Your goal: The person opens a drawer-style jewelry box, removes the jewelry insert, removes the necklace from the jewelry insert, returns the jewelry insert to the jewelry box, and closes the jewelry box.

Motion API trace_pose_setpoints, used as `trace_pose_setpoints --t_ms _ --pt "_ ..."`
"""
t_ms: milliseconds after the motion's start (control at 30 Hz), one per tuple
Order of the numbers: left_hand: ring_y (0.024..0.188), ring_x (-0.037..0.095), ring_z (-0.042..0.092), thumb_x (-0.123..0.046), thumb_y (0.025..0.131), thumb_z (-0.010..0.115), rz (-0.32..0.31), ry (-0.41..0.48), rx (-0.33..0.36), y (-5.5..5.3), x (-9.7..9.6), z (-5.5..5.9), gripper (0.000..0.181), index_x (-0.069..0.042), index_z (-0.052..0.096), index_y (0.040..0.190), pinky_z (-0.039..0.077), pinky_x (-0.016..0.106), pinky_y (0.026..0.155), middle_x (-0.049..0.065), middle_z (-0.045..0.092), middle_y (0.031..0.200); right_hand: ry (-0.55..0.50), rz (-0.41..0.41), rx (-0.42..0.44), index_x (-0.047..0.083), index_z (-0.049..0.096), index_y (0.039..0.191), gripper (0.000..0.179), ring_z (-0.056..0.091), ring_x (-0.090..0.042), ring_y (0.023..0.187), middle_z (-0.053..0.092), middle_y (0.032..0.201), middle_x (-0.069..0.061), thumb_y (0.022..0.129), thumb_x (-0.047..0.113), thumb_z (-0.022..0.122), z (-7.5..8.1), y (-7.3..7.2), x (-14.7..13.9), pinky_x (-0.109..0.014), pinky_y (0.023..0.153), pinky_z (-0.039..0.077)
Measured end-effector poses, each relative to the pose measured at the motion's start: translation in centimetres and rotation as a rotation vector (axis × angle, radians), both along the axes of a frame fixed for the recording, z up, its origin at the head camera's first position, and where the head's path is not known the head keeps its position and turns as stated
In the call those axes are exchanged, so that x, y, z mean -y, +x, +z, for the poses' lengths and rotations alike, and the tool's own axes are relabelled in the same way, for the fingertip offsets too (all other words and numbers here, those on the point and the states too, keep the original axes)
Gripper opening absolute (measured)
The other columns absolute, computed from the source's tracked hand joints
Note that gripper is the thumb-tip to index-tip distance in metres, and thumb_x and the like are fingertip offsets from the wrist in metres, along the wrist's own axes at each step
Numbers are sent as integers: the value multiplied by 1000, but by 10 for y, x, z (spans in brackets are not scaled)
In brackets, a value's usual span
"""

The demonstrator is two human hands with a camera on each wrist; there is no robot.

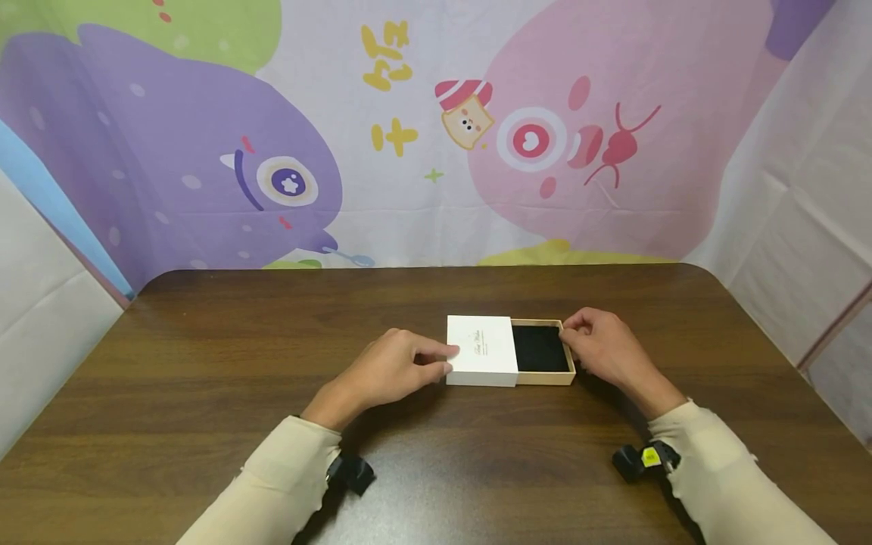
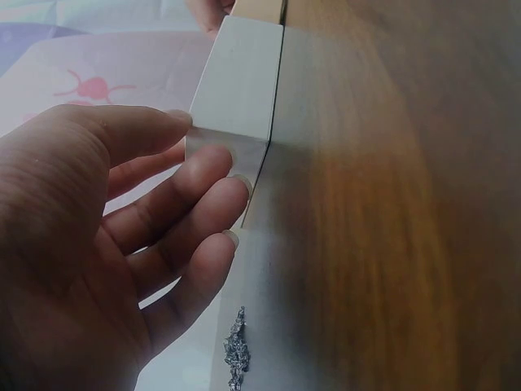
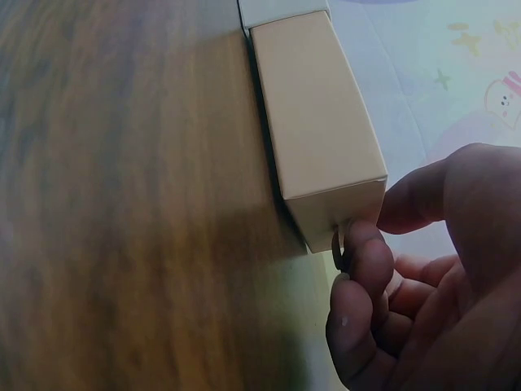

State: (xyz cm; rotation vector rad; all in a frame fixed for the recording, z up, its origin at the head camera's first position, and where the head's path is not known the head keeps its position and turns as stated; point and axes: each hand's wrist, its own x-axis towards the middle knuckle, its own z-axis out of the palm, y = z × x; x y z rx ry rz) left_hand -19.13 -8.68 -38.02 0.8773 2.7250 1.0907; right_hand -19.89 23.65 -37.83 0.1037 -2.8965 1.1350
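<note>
A drawer-style gift box lies on the table, its white sleeve (image 1: 482,367) printed with small gold lettering. From the sleeve's right end the tan drawer (image 1: 547,378) sticks out roughly halfway, showing a black pad (image 1: 538,348) inside. My left hand (image 1: 388,369) holds the sleeve's left end; in the left wrist view the thumb is at its upper edge and bent fingers lie along the end face. At the drawer's outer end, my right hand (image 1: 606,347) pinches a small dark pull loop (image 3: 337,251), partly hidden by the fingers.
The brown wooden table (image 1: 204,341) has rounded far corners. Behind it hangs a cartoon-printed cloth (image 1: 409,212), with pale cloth panels at both sides. Each sleeve cuff carries a black wrist camera (image 1: 357,474). A dark patch (image 2: 237,350) shows in the left wrist view.
</note>
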Motion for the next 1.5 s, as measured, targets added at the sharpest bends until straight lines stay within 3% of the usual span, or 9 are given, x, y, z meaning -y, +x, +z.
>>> trace_pose_setpoints --t_ms 533,1500 --pt "77 5 59 -24 93 73 6 -7 10 0 0 0 27 -19 76 119 47 28 70 -7 74 108 -5 3 10 -2 66 105 22 57 -15 59 61 74 -3 96 18 58 -1 -1 0 -34 55 47" --pt "77 3 60 -25 94 73 20 -12 27 0 -1 -1 26 -20 76 119 49 29 71 -9 74 103 -122 35 35 -3 64 106 20 60 -18 59 64 74 -8 97 13 58 -2 0 1 -32 52 50"
